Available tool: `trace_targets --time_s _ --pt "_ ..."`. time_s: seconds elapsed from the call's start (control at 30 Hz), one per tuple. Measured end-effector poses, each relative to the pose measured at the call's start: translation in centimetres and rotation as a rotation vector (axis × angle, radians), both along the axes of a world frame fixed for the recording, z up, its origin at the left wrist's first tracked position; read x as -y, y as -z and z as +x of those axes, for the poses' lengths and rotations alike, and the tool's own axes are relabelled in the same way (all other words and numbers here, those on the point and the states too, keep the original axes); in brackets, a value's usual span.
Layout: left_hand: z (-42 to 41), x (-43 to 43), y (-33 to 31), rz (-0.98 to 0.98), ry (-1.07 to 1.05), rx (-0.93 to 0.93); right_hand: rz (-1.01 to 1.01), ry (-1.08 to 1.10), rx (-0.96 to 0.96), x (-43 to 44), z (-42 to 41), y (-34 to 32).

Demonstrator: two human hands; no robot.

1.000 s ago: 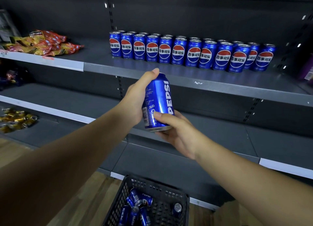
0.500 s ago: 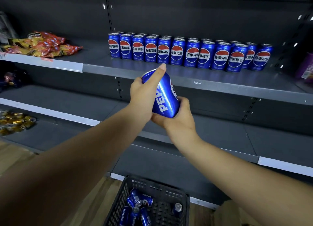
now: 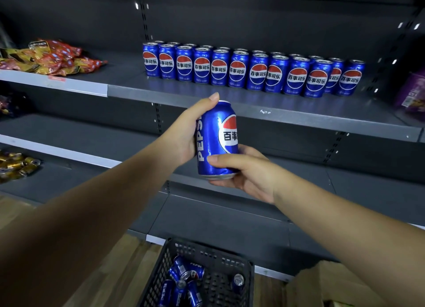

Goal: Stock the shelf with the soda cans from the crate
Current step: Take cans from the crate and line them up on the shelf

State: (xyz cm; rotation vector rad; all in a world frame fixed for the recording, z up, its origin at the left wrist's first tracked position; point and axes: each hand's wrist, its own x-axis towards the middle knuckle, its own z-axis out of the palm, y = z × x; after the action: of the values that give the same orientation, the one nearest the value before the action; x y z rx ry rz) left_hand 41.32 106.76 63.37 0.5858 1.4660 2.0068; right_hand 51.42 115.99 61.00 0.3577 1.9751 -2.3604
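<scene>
Far to the left of the held can and higher up, red and yellow snack bags lie in a heap on the upper shelf. Lower left of the can sit small gold-wrapped packs. The left hand grips the can's left side, fingers curled behind it and thumb stretched up to its top edge. The can stands nearly upright in mid-air, logo facing the camera, in front of and below the shelf's front lip (not touching it). The right hand holds its lower end, thumb laid across the front and fingers cupped under the base. Above and behind the can, a double row of cans stands on the shelf. Directly below the can, the black crate on the floor holds loose cans lying on their sides. Far right of the can is a purple package.
</scene>
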Motion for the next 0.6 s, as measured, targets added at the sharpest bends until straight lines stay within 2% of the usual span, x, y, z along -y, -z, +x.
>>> trace_targets --time_s 0.13,0.23,0.33,0.47,0.6 --pt "0.1 -0.2 1.0 -0.033 -0.096 -0.052 0.02 0.131 -0.009 0.2 -0.9 0.7" --pt "0.5 -0.6 1.8 -0.04 -0.162 -0.054 0.177 0.238 -0.002 0.5 -1.7 1.2" --pt "-0.3 -0.4 1.9 -0.028 -0.215 -0.004 0.278 0.248 0.011 1.1 -2.1 1.4" --pt "-2.0 0.8 2.3 0.012 -0.116 0.036 0.403 0.132 0.079 0.7 -2.2 0.4" --pt "-3.1 1.5 3.0 0.055 0.073 0.085 0.389 0.069 0.072 0.9 -2.5 0.7"
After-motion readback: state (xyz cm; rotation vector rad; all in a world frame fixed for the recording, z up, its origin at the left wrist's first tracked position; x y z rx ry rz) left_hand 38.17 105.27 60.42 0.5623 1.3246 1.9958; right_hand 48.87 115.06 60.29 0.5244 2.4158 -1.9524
